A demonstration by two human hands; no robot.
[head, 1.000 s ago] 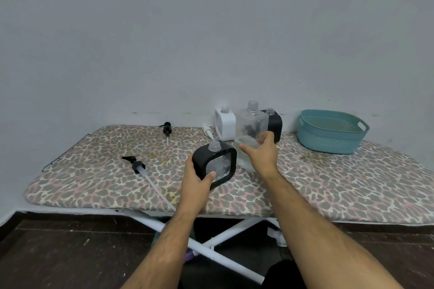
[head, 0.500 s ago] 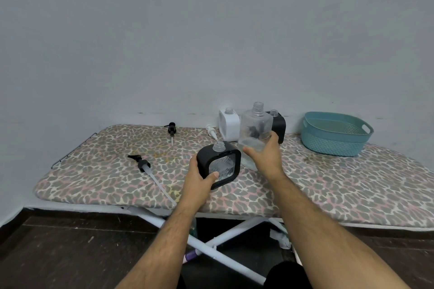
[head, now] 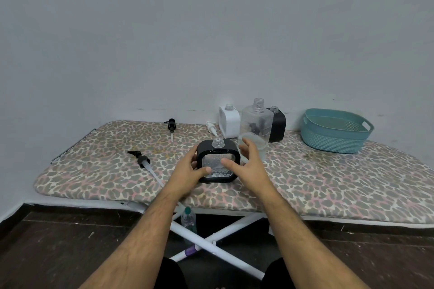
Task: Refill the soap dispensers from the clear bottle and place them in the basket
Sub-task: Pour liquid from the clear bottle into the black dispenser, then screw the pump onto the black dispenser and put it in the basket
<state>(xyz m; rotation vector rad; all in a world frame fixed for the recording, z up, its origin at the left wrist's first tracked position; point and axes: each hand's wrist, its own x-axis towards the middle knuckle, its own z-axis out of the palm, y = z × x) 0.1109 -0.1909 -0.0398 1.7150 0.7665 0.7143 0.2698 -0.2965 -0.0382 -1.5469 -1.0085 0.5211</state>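
Left hand gripped the left side of the black dispenser, thumb across its clear front panel; dispenser stood upright, uncapped, on the leopard-print ironing board. Right hand was spread with relaxed fingers, thumb touching the dispenser's front, holding nothing. Clear bottle stood upright just behind the right hand, uncapped. White dispenser and second black dispenser flanked it. Teal basket sat well right. Loose pumps lay left.
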